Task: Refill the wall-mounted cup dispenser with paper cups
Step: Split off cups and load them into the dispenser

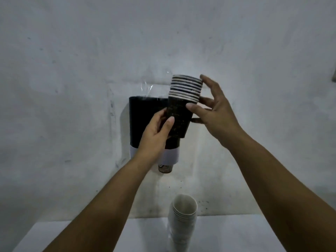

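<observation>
A stack of dark paper cups (183, 99) with pale rims is held tilted in front of the wall-mounted dispenser (140, 117), a black sleeve with a white lower band. My left hand (158, 133) grips the lower part of the stack, thumb across its front. My right hand (212, 108) is at the stack's right side, thumb touching the top cup's wall, fingers spread and fairly straight near the rims. A dark cup bottom (164, 168) pokes out under the dispenser. Clear plastic (146, 88) sticks up from the dispenser's top.
A second stack of white paper cups (182, 220) stands on the white table (72, 233) below, near the wall. The grey wall (163, 33) fills the background.
</observation>
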